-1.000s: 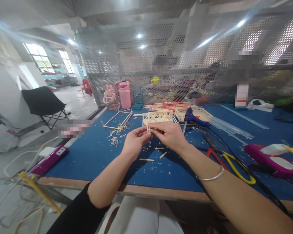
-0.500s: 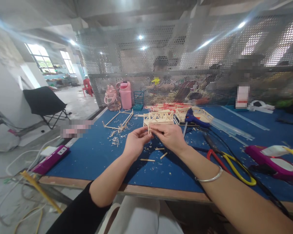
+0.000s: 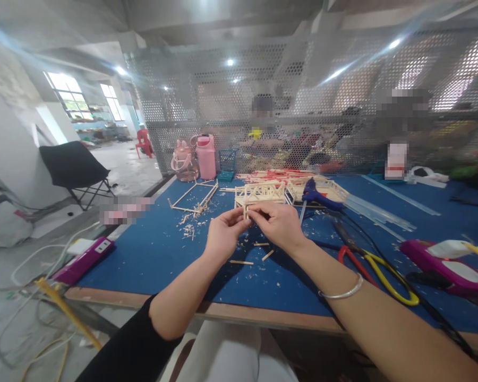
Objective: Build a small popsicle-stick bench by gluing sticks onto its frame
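My left hand [image 3: 225, 233] is closed in a pinch on a short upright wooden stick [image 3: 245, 212], with thumb and forefinger together. From the other side, the fingertips of my right hand [image 3: 279, 223] pinch at the same stick. Right behind the hands stands a small truss frame of pale wooden sticks [image 3: 259, 193]; whether the held stick is joined to it I cannot tell. Several short stick pieces [image 3: 241, 262] lie on the blue tabletop [image 3: 143, 260] below my hands.
An open stick frame [image 3: 193, 195] lies left among shavings. Right are a blue glue gun [image 3: 321, 196], clear glue sticks [image 3: 378, 212], red-and-yellow-handled pliers [image 3: 366, 265] and a purple power strip [image 3: 450, 265]. Red-tipped sticks [image 3: 279, 175] and a pink bottle [image 3: 206, 156] stand before a perforated metal screen [image 3: 207, 95].
Both hands stay pinched at the same stick, with barely any shift. The whole view has moved very slightly.
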{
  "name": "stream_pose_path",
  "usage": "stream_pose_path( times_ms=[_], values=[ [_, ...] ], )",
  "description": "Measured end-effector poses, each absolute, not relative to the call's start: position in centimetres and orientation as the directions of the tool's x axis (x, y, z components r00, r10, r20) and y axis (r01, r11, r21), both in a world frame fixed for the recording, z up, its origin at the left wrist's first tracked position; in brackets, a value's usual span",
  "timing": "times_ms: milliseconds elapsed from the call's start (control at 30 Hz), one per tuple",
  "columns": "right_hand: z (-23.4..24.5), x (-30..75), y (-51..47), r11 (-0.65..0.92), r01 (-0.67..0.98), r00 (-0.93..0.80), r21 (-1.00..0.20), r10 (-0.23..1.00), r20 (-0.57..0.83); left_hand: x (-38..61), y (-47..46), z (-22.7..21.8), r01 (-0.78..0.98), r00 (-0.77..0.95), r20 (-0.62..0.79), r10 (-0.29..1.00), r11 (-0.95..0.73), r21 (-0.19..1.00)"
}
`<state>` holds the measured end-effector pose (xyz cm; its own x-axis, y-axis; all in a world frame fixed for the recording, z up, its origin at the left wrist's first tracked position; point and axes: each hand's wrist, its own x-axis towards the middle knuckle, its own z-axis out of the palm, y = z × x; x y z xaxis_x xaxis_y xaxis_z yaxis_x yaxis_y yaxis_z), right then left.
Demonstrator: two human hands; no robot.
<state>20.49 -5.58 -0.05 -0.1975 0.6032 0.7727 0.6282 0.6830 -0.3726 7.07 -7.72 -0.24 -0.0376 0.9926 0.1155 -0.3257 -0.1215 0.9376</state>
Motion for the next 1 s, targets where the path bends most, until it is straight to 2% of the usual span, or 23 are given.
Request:
stream_pose_path(
  times_ms=[300, 700, 1000],
  values=[
    [-0.34, 20.34, -5.47, 0.696, 0.618, -0.211, -0.366, 0.595, 0.776, 7.17, -7.79, -0.15, -0.341, -0.047, 0.068, 0.997, -0.08, 0.937],
    [-0.39, 20.53, -5.31, 0.735, 0.557, -0.21, -0.386, 0.574, 0.791, 7.27, -8.07, 0.1, -0.31, -0.072, 0.114, 0.991, -0.131, 0.942],
    [-0.21, 20.83, -5.32, 0.712, 0.613, -0.246, -0.342, 0.583, 0.774, 7.2, -8.01, 0.11, -0.297, -0.065, 0.093, 0.994, -0.108, 0.949]
  ],
)
